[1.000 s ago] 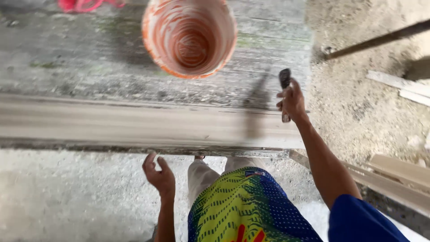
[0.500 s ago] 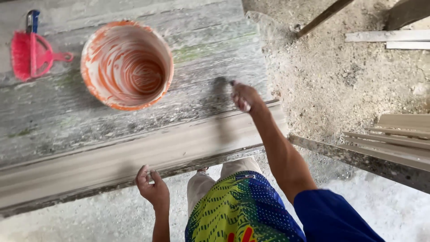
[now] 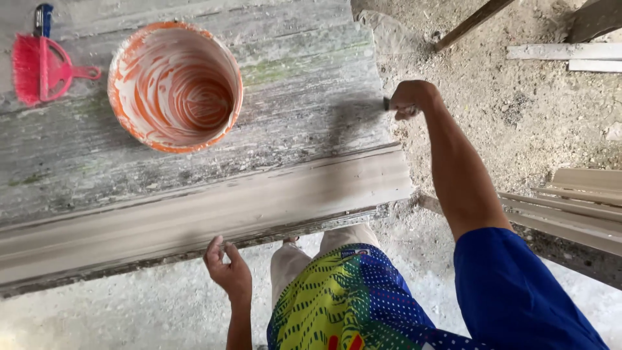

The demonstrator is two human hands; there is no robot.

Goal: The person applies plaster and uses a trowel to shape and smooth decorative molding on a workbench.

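Head view shows that the right hand [image 3: 409, 97] has moved from over the moulding [image 3: 214, 210] to the right end of the bench [image 3: 291, 129], past its edge, fingers clenched around a small dark tool [image 3: 387, 104] whose kind cannot be told. The left hand [image 3: 228, 272] stays below the moulding's near edge, fingers loosely curled and holding nothing. The orange-smeared bucket [image 3: 175, 87] and the pink brush [image 3: 39, 68] now lie further left.

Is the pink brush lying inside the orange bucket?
No, the pink brush lies on the grey board, to the left of the orange bucket and apart from it.
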